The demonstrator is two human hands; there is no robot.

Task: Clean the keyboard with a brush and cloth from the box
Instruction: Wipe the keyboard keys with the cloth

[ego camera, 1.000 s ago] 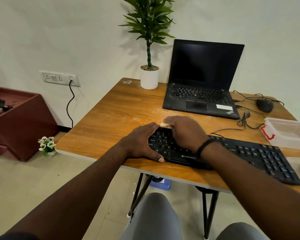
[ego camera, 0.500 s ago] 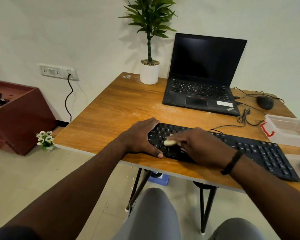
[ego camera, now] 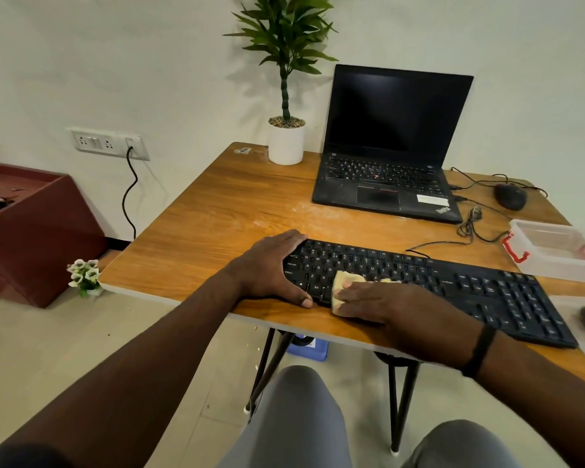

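The left hand [ego camera: 271, 268] lies spread on the keyboard's [ego camera: 429, 282] left end; the right hand [ego camera: 382, 304] presses a yellow cloth [ego camera: 341, 285] flat at the front table edge [ego camera: 183, 293]. A laptop [ego camera: 389, 153], mouse cable [ego camera: 453, 241] and clear box [ego camera: 554, 248] lie behind.

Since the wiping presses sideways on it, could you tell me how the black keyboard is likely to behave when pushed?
The keyboard looks long, flat and stiff, so it would probably slide on the smooth table rather than tip or bend. That may be why the left hand holds its end while the right hand presses the cloth.
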